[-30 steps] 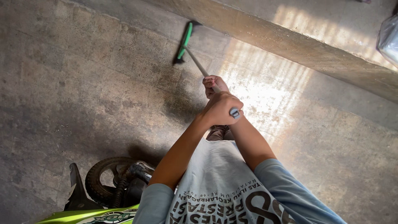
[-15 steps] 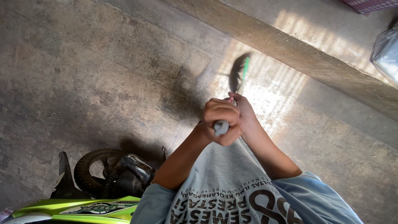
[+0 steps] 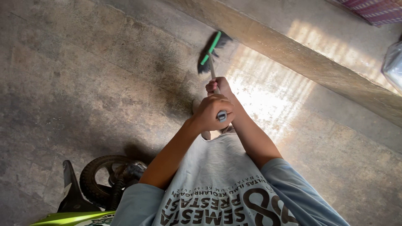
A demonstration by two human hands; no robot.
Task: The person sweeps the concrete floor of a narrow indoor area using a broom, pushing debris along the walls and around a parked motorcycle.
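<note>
Both of my hands grip a long-handled broom. My left hand point(image 3: 211, 112) wraps the grey top end of the handle point(image 3: 221, 116). My right hand point(image 3: 217, 86) holds the shaft a little lower down. The broom head point(image 3: 211, 50), green-backed with dark bristles, is blurred and rests on the concrete floor point(image 3: 83, 83) ahead of me, near the foot of a low concrete step point(image 3: 293, 50).
A green motorbike's front wheel point(image 3: 98, 178) and fender point(image 3: 71, 196) stand at the lower left, close to my left arm. A clear plastic bag point(image 3: 393, 62) lies on the step at right. A patterned mat corner point(image 3: 377, 10) shows at top right. Sunlight patches the floor point(image 3: 268, 92).
The broom head has swung from the sunlit floor on the right back out to the left and farther ahead. My hands have risen and reached forward with the handle.
</note>
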